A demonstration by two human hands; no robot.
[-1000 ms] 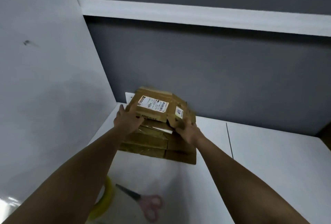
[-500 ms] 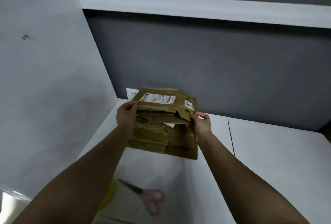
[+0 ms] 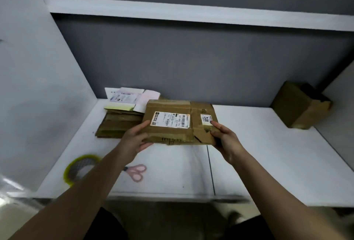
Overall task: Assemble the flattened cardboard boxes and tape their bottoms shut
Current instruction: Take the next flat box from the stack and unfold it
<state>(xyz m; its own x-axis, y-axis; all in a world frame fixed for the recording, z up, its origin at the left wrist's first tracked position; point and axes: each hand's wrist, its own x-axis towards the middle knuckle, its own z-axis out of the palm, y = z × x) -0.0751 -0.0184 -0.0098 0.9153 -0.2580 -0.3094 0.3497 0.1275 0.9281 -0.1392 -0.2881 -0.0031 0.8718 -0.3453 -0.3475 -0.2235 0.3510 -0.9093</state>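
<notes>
Flat box [image 3: 172, 122] held above table [image 3: 268, 163], stack [image 3: 118, 122] behind left, scissors [image 3: 137, 171] and tape roll [image 3: 80, 168] front left, assembled box [image 3: 300, 105] far right.

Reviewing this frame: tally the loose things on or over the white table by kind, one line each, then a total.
Flattened cardboard box held in both hands: 1
Stack of flattened cardboard, individual pieces not countable: 1
White printed flat carton on that stack: 1
Assembled cardboard box, far right corner: 1
Pink-handled scissors: 1
Yellow tape roll: 1
Total: 6

On the flattened brown cardboard box [image 3: 173, 122] I can read only "210" on its small white sticker [image 3: 206, 119]; its large white shipping label [image 3: 170, 119] shows barcodes, the print too blurred.
</notes>
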